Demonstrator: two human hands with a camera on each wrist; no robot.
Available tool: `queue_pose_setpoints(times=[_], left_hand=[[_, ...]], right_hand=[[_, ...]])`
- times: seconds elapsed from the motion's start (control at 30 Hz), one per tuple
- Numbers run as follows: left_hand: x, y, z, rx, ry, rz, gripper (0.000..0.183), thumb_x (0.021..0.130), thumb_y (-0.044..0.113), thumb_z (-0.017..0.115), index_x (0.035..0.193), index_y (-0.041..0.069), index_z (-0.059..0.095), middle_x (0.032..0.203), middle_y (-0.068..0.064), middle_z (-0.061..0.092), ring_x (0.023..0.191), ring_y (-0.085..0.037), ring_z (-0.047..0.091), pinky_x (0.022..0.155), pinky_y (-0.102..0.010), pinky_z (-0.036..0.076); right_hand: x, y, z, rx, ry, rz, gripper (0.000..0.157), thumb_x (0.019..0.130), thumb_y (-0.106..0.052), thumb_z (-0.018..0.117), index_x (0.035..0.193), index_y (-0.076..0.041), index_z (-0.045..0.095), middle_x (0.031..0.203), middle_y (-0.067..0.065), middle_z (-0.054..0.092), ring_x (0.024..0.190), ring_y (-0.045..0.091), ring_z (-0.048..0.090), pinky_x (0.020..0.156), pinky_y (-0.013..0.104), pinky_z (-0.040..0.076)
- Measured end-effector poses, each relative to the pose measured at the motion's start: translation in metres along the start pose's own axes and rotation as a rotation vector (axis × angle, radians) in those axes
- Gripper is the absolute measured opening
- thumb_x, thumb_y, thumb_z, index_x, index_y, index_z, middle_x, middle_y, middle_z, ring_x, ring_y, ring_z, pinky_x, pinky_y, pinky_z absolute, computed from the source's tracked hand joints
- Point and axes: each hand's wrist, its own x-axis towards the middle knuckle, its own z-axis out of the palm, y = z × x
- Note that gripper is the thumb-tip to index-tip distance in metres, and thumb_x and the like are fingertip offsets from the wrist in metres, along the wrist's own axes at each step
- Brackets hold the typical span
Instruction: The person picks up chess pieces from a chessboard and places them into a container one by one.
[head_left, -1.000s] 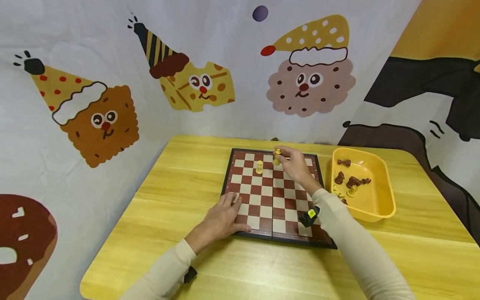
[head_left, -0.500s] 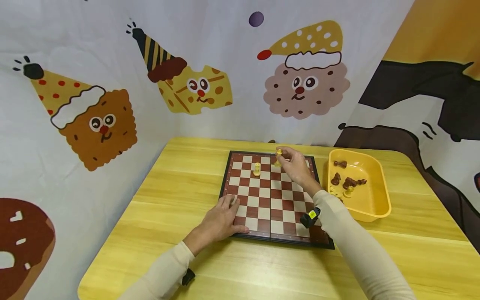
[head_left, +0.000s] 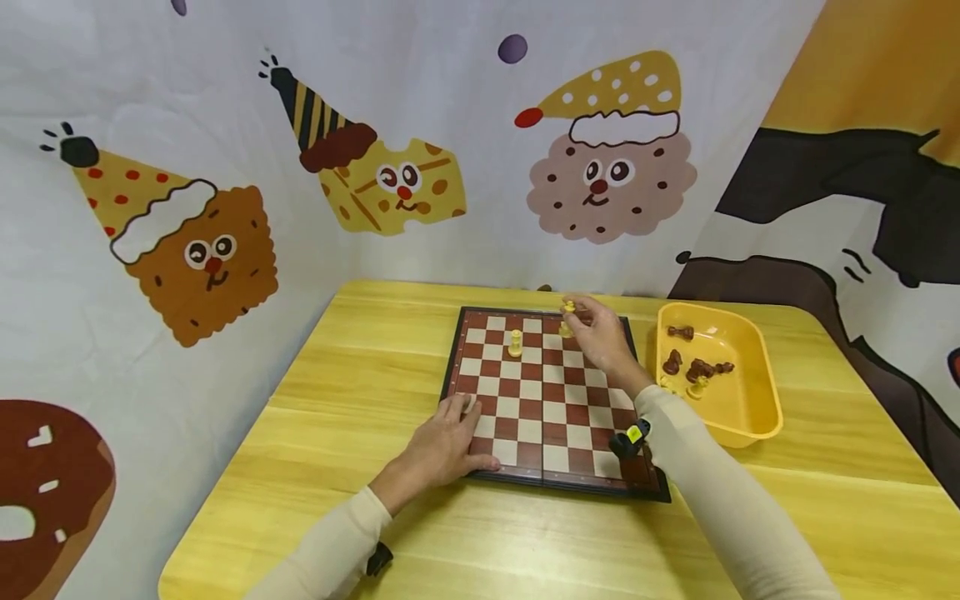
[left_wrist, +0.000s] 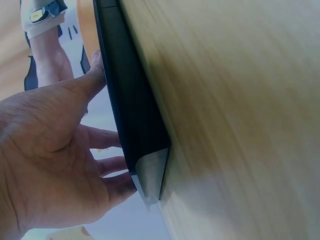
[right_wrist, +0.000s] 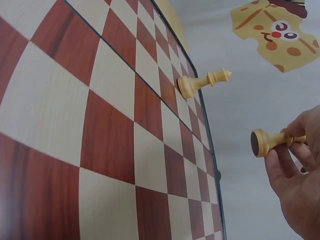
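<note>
A red-and-white chessboard (head_left: 517, 408) lies on the table. My left hand (head_left: 442, 440) rests on its near left corner, fingertips on the top and thumb along the front edge; in the left wrist view the left hand (left_wrist: 55, 145) touches the board's dark side (left_wrist: 132, 100). Above the far rows, my right hand (head_left: 603, 337) pinches a cream chess piece (head_left: 567, 321) by its upper part. The right wrist view shows the held chess piece (right_wrist: 269, 142) raised off the board, its dark underside visible and its top hidden by fingers. Another cream chess piece (head_left: 515, 343) with a crown-like top stands upright left of it.
A yellow plastic tray (head_left: 761, 392) stands right of the board. Several brown chess pieces (head_left: 701, 369) and a cream chess piece (head_left: 697, 387) lie in it. A printed cloth wall (head_left: 480, 258) rises behind the wooden table (head_left: 352, 375).
My right hand has shifted a little to the right along the far rows, still pinching the cream chess piece. My left hand stays on the board's corner; the head view has tilted slightly.
</note>
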Motion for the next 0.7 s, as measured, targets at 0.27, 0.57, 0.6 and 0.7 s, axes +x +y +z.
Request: queue_pose_setpoints(times=[0.27, 0.57, 0.6, 0.7], left_hand=[[-0.001, 0.004, 0.001, 0.001, -0.016, 0.012, 0.096, 0.088, 0.059, 0.071, 0.149, -0.009, 0.042, 0.150, -0.027, 0.038, 0.139, -0.041, 0.037, 0.106, -0.049, 0.046], [0.000, 0.001, -0.001, -0.023, -0.015, -0.002, 0.096, 0.087, 0.058, 0.073, 0.149, -0.008, 0.042, 0.150, -0.027, 0.038, 0.140, -0.042, 0.036, 0.107, -0.051, 0.044], [0.001, 0.000, -0.001, -0.025, -0.013, -0.004, 0.096, 0.087, 0.058, 0.073, 0.150, -0.008, 0.042, 0.150, -0.027, 0.038, 0.140, -0.042, 0.036, 0.108, -0.051, 0.043], [0.000, 0.000, 0.000, -0.039, -0.019, -0.006, 0.096, 0.087, 0.057, 0.073, 0.150, -0.008, 0.042, 0.151, -0.027, 0.037, 0.140, -0.042, 0.035, 0.109, -0.052, 0.042]], right_hand=[[-0.009, 0.007, -0.004, 0.012, -0.006, 0.030, 0.031, 0.103, -0.013, 0.063, 0.130, 0.000, 0.065, 0.115, 0.018, 0.069, 0.108, 0.032, 0.065, 0.090, 0.048, 0.055], [-0.013, 0.009, -0.007, 0.046, -0.016, 0.068, 0.030, 0.102, -0.014, 0.063, 0.129, -0.001, 0.066, 0.111, 0.015, 0.069, 0.102, 0.028, 0.064, 0.083, 0.036, 0.055], [-0.013, 0.009, -0.007, 0.047, -0.016, 0.070, 0.030, 0.102, -0.014, 0.063, 0.129, -0.001, 0.066, 0.110, 0.015, 0.069, 0.102, 0.028, 0.064, 0.082, 0.038, 0.055], [-0.016, 0.012, -0.007, 0.041, -0.015, 0.059, 0.028, 0.101, -0.013, 0.064, 0.126, -0.001, 0.068, 0.108, 0.015, 0.070, 0.102, 0.028, 0.065, 0.082, 0.036, 0.056]])
